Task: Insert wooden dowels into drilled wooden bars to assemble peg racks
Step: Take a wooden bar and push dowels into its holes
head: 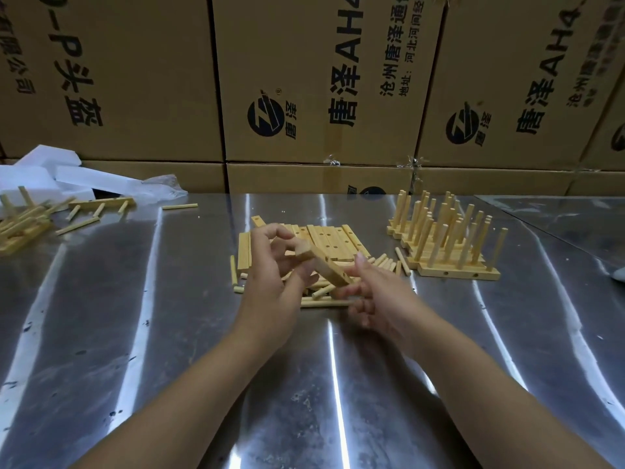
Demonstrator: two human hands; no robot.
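My left hand [274,269] grips the upper end of a drilled wooden bar [329,269], which slants down to the right above the table. My right hand [375,296] touches the bar's lower end, with its fingers blurred; whether it holds a dowel cannot be told. Beneath both hands lies a heap of loose dowels [321,292]. Behind them several drilled bars [331,242] lie flat side by side. To the right stand finished peg racks [446,245], dowels upright.
The metal table [169,333] carries more racks and loose dowels [30,218] at the far left, beside white foam blocks [50,170]. Cardboard boxes [304,79] form a wall along the table's back edge.
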